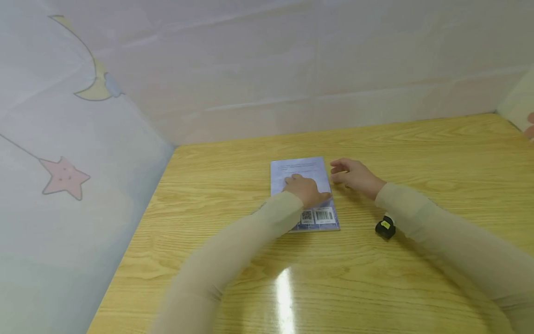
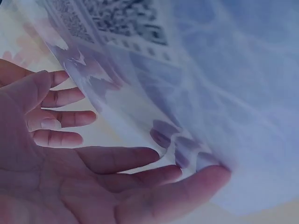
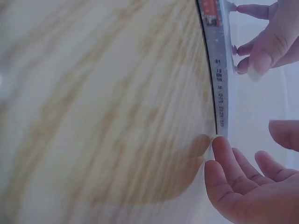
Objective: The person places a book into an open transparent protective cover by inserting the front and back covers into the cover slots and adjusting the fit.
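Note:
A blue-lilac book (image 1: 298, 166) lies flat on the wooden table, back cover up, with a barcode and a QR code near its lower edge. My left hand (image 1: 304, 191) rests on the cover, its fingertips touching the surface in the left wrist view. Just right of the book is my right hand (image 1: 356, 177), fingers loosely bent and holding nothing. In the right wrist view, its fingertips are right at the end of the printed spine (image 3: 219, 88). My left forearm hides the book's lower left part.
A small black object with a yellow label (image 1: 385, 227), resembling a tape measure, sits on the table beside my right forearm. The wooden table (image 1: 217, 185) meets a pale wall covering (image 1: 250, 74) at the back and left, with a star and a moon printed on it.

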### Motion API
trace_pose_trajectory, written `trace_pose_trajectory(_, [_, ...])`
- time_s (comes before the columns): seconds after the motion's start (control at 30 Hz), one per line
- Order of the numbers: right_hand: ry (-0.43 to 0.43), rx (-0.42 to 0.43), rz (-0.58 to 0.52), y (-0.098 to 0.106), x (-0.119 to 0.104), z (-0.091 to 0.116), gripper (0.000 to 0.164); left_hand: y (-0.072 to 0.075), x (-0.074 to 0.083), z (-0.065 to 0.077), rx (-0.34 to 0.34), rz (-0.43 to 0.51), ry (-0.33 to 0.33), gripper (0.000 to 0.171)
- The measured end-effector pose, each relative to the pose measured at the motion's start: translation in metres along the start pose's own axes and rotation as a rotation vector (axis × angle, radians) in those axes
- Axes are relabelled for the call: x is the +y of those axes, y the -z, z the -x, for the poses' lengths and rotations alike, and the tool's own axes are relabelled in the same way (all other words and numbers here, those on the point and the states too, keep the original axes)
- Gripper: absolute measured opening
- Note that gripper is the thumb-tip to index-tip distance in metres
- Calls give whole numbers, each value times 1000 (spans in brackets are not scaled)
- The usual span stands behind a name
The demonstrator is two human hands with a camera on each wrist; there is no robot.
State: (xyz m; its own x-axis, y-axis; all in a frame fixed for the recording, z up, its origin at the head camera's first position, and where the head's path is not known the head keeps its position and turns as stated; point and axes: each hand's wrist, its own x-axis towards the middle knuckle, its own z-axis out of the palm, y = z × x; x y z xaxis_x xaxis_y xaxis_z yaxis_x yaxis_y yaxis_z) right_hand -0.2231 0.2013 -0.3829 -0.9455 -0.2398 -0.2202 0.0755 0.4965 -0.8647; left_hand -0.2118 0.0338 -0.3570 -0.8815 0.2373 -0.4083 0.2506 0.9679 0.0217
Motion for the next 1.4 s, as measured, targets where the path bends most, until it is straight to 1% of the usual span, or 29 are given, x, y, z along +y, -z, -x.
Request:
trace_pose_trajectory(0.13, [-10,12,-53,3,3,1,51,0,11,-3,19,-40,26,76])
trace_pose_trajectory(0.23, [-19,4,-95,5,5,0,49,0,17,-4,3,-63,51,74])
trace_pose_trajectory(0.33, [-29,-5,-115,6,8,-1,48,1,24,-8,-19,-85,72,74])
trace_pose_trajectory(0.43, [-43,0,-126,7,10,-1,49,-2,34,-18,-55,-111,92,74])
trace_pose_trajectory(0.57, [-59,21,-136,10,12,-1,50,-9,51,-36,-100,-105,160,75])
trace_pose_trajectory(0.67, [-63,25,-142,12,12,0,50,-12,60,-45,-103,-106,215,79])
trace_pose_trajectory(0.73, [-66,19,-150,12,12,0,50,-15,62,-47,-104,-146,220,82])
trace_pose_trajectory(0.8, [-68,15,-152,11,12,1,50,-18,62,-46,-103,-175,210,85])
trace_pose_trajectory(0.93, [-76,18,-154,10,13,0,51,-20,60,-40,-99,-241,166,86])
trace_pose_trajectory(1.03, [-73,25,-155,10,13,0,51,-20,60,-38,-85,-281,129,83])
trace_pose_trajectory(1.1, [-66,28,-157,10,12,1,50,-20,60,-36,-63,-301,96,80])
trace_pose_trajectory(1.17, [-62,31,-157,10,12,2,50,-20,57,-34,-32,-317,44,73])
trace_pose_trajectory(1.23, [-60,32,-155,9,11,3,49,-20,51,-30,8,-286,6,70])
trace_pose_trajectory(1.3, [-61,31,-154,8,9,3,49,-18,43,-27,35,-221,-21,69])
trace_pose_trajectory(1.33, [-63,30,-152,7,9,4,49,-17,38,-25,45,-184,-33,70])
trace_pose_trajectory(1.4, [-65,29,-154,6,7,4,49,-13,30,-21,62,-71,-25,72])
